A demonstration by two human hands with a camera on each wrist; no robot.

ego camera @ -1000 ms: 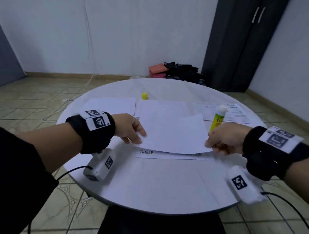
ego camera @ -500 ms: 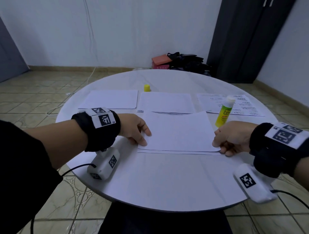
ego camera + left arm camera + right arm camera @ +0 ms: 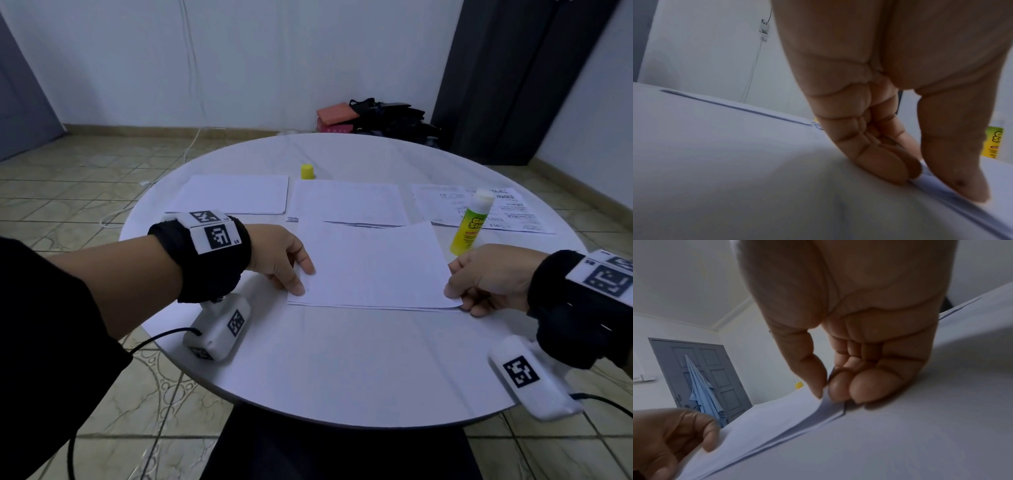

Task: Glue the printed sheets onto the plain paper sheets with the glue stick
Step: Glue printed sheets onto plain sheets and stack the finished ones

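White paper: a plain top sheet [image 3: 373, 263] is laid over a lower sheet [image 3: 373, 307] near the middle of the round white table [image 3: 342, 370]; only a thin edge of the lower sheet shows along the near side.
Left hand: the left hand [image 3: 281, 255] is held at the sheet's left edge, thumb on top and fingers [image 3: 875, 164] at the edge, the corner pinched between them.
Right hand: the right hand [image 3: 489, 277] is curled and clamped on the near right corner, the paper nipped between thumb and fingers [image 3: 840, 389] in the wrist view.
Glue stick: a yellow-green glue stick [image 3: 471, 222] stands uncapped and upright just beyond the right hand, apart from it; its yellow cap [image 3: 307, 171] stands well away, farther back.
Other paper: a plain stack [image 3: 236, 193] lies at far left, another stack [image 3: 346, 202] at far centre, and printed sheets [image 3: 513, 214] at far right.
Risk: the sheets are judged likely to bond crooked if the corners are released unevenly; a wrinkle could be trapped if the middle is pressed first; the glue stick could be toppled by the right hand.
Change: a second ago the top sheet was raised and the word FRAGILE was exposed below; it is now lowered almost flat and the print is covered.
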